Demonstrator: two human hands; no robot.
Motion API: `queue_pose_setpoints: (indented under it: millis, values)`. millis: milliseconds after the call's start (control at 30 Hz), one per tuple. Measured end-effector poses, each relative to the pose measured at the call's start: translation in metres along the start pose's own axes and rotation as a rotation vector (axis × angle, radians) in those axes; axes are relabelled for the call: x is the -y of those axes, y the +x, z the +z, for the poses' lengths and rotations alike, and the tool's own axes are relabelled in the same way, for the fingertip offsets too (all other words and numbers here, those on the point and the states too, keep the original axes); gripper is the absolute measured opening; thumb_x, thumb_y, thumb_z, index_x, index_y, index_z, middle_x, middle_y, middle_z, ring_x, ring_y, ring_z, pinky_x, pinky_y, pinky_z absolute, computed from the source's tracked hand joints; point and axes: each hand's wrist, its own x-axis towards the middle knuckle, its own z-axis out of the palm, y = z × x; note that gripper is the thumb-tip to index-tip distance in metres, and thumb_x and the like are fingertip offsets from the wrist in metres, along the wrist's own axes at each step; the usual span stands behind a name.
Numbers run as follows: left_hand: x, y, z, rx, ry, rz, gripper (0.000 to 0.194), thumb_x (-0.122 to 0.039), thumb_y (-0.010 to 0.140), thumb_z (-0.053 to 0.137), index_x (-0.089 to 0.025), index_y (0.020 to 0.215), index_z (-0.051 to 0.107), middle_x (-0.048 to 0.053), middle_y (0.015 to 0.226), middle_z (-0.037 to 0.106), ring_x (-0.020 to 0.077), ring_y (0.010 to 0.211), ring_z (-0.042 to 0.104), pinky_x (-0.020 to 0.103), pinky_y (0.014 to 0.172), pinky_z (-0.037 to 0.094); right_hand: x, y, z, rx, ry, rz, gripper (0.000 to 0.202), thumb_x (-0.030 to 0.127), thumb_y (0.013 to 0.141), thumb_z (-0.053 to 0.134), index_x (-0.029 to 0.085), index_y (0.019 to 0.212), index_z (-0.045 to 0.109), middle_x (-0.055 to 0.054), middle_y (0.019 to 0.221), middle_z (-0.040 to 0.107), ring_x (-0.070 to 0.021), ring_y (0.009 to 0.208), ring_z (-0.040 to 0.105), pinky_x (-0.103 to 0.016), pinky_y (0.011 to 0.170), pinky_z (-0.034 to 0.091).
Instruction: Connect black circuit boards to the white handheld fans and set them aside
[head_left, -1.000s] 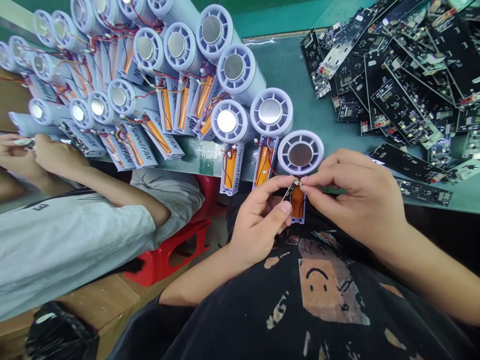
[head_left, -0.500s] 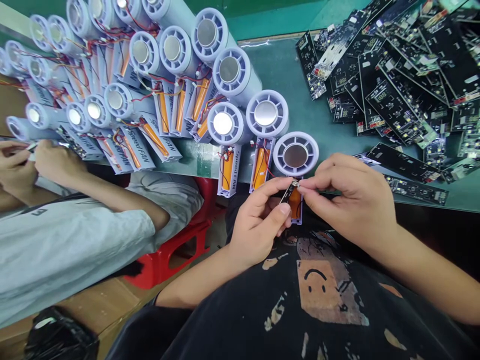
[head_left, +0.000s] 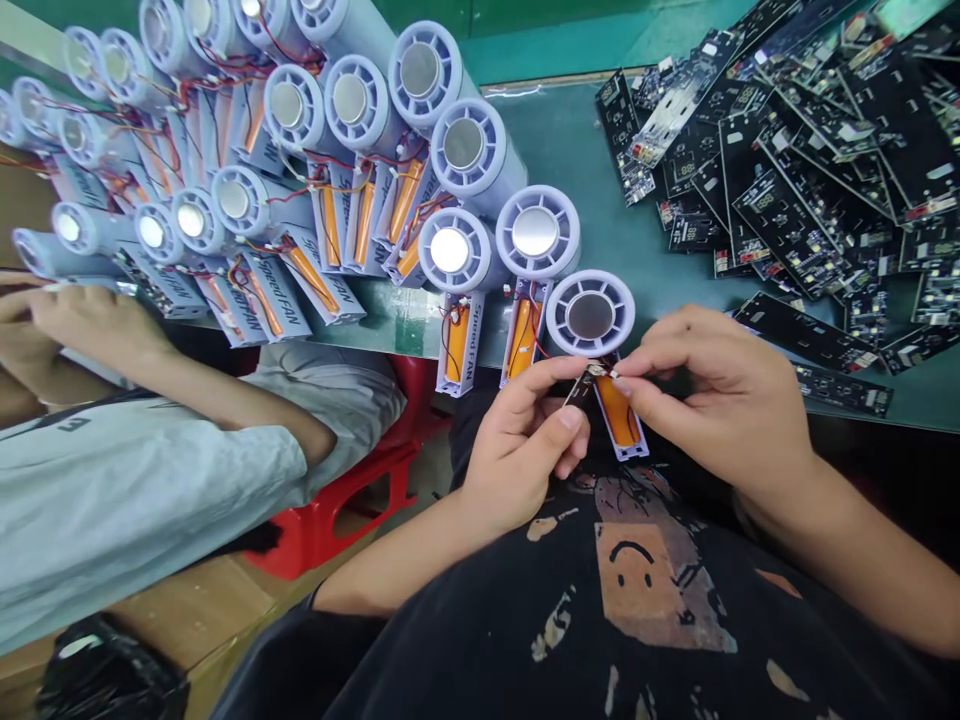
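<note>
My left hand [head_left: 525, 440] pinches a narrow black circuit board [head_left: 581, 388] by its edges, tilted over the handle of the nearest fan. Beside it, the closed fingertips of my right hand [head_left: 712, 400] grip a small white connector [head_left: 615, 373] close to the board's upper end. The nearest lilac fan [head_left: 591, 314] lies with its round end at the table edge. Its open handle, holding an orange battery [head_left: 621, 412], points toward my body. Whether the connector touches the board is too small to tell.
Several lilac fans [head_left: 459, 148] with wires and orange batteries crowd the left and middle of the green table [head_left: 555, 140]. Black circuit boards [head_left: 795, 210] are heaped at right. At left, a person [head_left: 150, 480] works close by, near a red stool [head_left: 337, 515].
My right hand has moved slightly right, with the connector now a little apart from the board's end. The nearest fan's handle has swung to the right, showing more of its battery.
</note>
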Motion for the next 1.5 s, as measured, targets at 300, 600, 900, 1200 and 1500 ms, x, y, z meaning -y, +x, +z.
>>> queue_pose_setpoints:
  millis: [300, 600, 900, 1200, 1500]
  values:
    - [0.001, 0.001, 0.002, 0.025, 0.017, 0.019, 0.024, -0.025, 0.098, 0.056, -0.031, 0.121, 0.057, 0.000, 0.096, 0.059, 0.0031, 0.055, 0.055, 0.011, 0.041, 0.043, -0.014, -0.002, -0.002, 0.068, 0.346, 0.056, 0.015, 0.012, 0.081, 0.072, 0.026, 0.084, 0.074, 0.001, 0.082, 0.068, -0.0122, 0.074, 0.063, -0.028, 0.067, 0.052]
    - [-0.016, 0.002, 0.010, 0.033, 0.403, 0.085, 0.031, -0.008, 0.091, 0.051, -0.025, 0.112, 0.067, 0.006, 0.122, 0.055, 0.0094, 0.078, 0.063, 0.025, 0.067, 0.059, -0.019, -0.003, -0.006, 0.116, 0.345, 0.045, 0.018, 0.011, 0.082, 0.072, 0.028, 0.087, 0.074, 0.002, 0.082, 0.066, -0.0116, 0.075, 0.062, -0.027, 0.069, 0.051]
    - [-0.017, 0.004, 0.011, 0.015, 0.397, 0.121, 0.032, -0.006, 0.087, 0.052, -0.023, 0.105, 0.072, 0.009, 0.121, 0.058, 0.0191, 0.101, 0.063, 0.032, 0.075, 0.061, -0.017, -0.001, -0.004, 0.044, 0.192, 0.016, 0.018, 0.008, 0.079, 0.071, 0.025, 0.083, 0.072, 0.001, 0.079, 0.067, -0.0128, 0.073, 0.062, -0.027, 0.066, 0.052]
    - [-0.012, 0.003, 0.009, -0.031, 0.210, 0.045, 0.033, -0.009, 0.089, 0.054, -0.024, 0.118, 0.058, 0.006, 0.113, 0.059, 0.0048, 0.060, 0.057, 0.016, 0.046, 0.049, -0.012, 0.000, -0.002, 0.017, 0.114, -0.041, 0.016, 0.009, 0.078, 0.070, 0.025, 0.082, 0.069, 0.002, 0.076, 0.065, -0.0125, 0.070, 0.061, -0.027, 0.064, 0.051]
    - [-0.017, 0.005, 0.008, -0.016, 0.186, -0.017, 0.027, -0.011, 0.092, 0.054, -0.020, 0.118, 0.051, -0.002, 0.080, 0.059, 0.0061, 0.056, 0.056, 0.016, 0.045, 0.048, 0.010, 0.001, 0.003, -0.070, -0.341, -0.220, 0.016, 0.007, 0.077, 0.065, 0.024, 0.076, 0.064, 0.001, 0.068, 0.065, -0.0147, 0.064, 0.061, -0.032, 0.061, 0.050]
